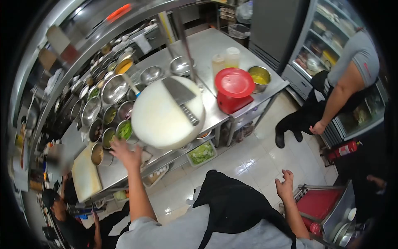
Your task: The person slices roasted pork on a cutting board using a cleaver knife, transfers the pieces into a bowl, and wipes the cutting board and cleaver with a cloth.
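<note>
My left hand (125, 154) reaches over the front edge of the steel table with its fingers spread and nothing in them. It is nearest to a metal pot (100, 155) and a container of green leaves (124, 130); I cannot tell whether it touches either. To its right, a cleaver (181, 98) with a dark handle lies flat on a thick round white cutting board (166, 120). My right hand (285, 186) hangs in the air out to the right, above the tiled floor, fingers apart and holding nothing.
Several steel bowls (115, 89) crowd the table's left side, by a rectangular board (86, 174). A red scale-like device (234, 101) and a pot of yellow liquid (260, 78) stand right. One person (352, 70) is by the fridge, another (62, 211) lower left. A red-topped cart (319, 203) stands right.
</note>
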`<state>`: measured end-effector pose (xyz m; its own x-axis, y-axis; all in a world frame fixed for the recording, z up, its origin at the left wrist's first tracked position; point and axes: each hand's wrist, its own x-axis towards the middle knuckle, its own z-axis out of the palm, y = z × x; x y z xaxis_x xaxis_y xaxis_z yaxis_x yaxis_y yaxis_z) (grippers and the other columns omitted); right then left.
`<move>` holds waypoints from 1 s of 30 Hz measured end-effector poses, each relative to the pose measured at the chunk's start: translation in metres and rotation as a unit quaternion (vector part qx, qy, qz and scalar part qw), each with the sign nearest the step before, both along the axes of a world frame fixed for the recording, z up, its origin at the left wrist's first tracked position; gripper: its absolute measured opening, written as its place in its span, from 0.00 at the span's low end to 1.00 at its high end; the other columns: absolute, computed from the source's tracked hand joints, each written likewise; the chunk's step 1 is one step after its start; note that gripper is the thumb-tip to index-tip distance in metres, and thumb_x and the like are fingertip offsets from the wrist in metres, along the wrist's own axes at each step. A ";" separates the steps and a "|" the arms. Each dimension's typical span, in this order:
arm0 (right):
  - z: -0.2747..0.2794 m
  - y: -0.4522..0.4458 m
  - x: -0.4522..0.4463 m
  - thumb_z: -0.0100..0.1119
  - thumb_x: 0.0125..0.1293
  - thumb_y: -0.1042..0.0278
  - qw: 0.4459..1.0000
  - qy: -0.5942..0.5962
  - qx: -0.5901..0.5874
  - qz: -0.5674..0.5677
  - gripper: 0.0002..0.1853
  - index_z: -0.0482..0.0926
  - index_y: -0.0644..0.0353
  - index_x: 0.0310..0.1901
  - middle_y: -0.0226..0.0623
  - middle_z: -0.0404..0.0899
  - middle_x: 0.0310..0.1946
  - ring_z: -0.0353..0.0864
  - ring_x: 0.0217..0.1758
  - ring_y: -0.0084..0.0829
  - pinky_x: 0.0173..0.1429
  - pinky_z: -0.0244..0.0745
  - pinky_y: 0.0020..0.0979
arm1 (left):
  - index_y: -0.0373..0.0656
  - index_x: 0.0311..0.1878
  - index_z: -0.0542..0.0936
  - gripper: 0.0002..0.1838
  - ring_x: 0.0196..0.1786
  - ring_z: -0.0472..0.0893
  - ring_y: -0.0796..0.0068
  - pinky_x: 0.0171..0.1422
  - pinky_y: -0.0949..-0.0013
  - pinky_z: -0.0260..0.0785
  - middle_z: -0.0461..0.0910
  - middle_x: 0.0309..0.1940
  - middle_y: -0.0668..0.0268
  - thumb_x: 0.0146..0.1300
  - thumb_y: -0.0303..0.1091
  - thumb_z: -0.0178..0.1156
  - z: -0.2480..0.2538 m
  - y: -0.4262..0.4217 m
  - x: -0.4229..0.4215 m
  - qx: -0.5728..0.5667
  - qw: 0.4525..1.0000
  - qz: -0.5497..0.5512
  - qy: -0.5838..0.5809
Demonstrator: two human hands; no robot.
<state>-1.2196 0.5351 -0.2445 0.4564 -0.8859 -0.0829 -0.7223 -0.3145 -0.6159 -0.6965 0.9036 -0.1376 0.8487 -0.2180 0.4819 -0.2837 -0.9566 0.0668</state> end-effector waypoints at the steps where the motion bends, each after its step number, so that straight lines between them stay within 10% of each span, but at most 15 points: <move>1: 0.007 -0.006 0.004 0.68 0.59 0.72 1.000 -0.016 0.022 -0.010 0.30 0.73 0.63 0.65 0.53 0.64 0.67 0.76 0.60 0.48 0.63 0.76 0.40 | 0.33 0.67 0.74 0.35 0.78 0.57 0.38 0.81 0.49 0.49 0.62 0.75 0.43 0.57 0.38 0.68 0.021 -0.019 0.002 -0.063 0.994 -0.042 -0.079; 3: 0.016 -0.022 0.019 0.68 0.59 0.72 0.999 -0.020 0.038 0.007 0.30 0.73 0.63 0.64 0.52 0.65 0.67 0.78 0.59 0.48 0.62 0.76 0.41 | 0.33 0.69 0.72 0.37 0.78 0.58 0.40 0.81 0.50 0.50 0.62 0.75 0.44 0.57 0.37 0.69 0.061 -0.061 0.006 -0.130 0.976 -0.081 -0.155; 10: 0.080 -0.133 0.118 0.65 0.62 0.68 0.970 -0.038 0.073 0.230 0.26 0.75 0.61 0.62 0.48 0.73 0.61 0.82 0.52 0.45 0.62 0.77 0.38 | 0.29 0.78 0.51 0.46 0.79 0.60 0.53 0.82 0.55 0.50 0.57 0.78 0.45 0.67 0.37 0.68 0.123 -0.262 0.037 -0.502 0.761 -0.346 0.223; 15: 0.045 -0.253 0.146 0.64 0.63 0.62 0.960 0.111 0.069 0.249 0.25 0.77 0.59 0.62 0.49 0.77 0.59 0.80 0.58 0.47 0.64 0.76 0.40 | 0.29 0.79 0.51 0.47 0.80 0.58 0.54 0.81 0.60 0.51 0.57 0.78 0.44 0.68 0.42 0.67 0.119 -0.385 0.075 -0.467 0.797 -0.289 0.251; 18: -0.016 -0.309 0.122 0.65 0.62 0.52 0.950 0.216 0.079 0.210 0.30 0.77 0.58 0.64 0.53 0.77 0.58 0.78 0.61 0.53 0.65 0.75 0.46 | 0.29 0.78 0.54 0.46 0.76 0.63 0.57 0.80 0.62 0.51 0.62 0.75 0.45 0.67 0.43 0.67 0.100 -0.430 0.064 -0.401 0.905 -0.126 0.068; 22: -0.058 -0.362 0.104 0.65 0.61 0.50 0.885 0.342 0.232 0.213 0.33 0.75 0.60 0.65 0.58 0.72 0.65 0.73 0.69 0.50 0.71 0.71 0.44 | 0.29 0.75 0.60 0.36 0.72 0.67 0.61 0.78 0.63 0.53 0.69 0.70 0.49 0.71 0.35 0.63 0.102 -0.432 0.068 -0.479 0.866 -0.128 0.055; 30: -0.072 -0.506 0.206 0.65 0.60 0.50 0.860 0.352 0.178 0.325 0.35 0.76 0.64 0.65 0.57 0.75 0.63 0.74 0.68 0.51 0.72 0.70 0.42 | 0.34 0.68 0.66 0.28 0.61 0.74 0.68 0.70 0.63 0.63 0.74 0.58 0.58 0.71 0.35 0.62 0.097 -0.415 0.096 -0.655 0.745 -0.062 0.110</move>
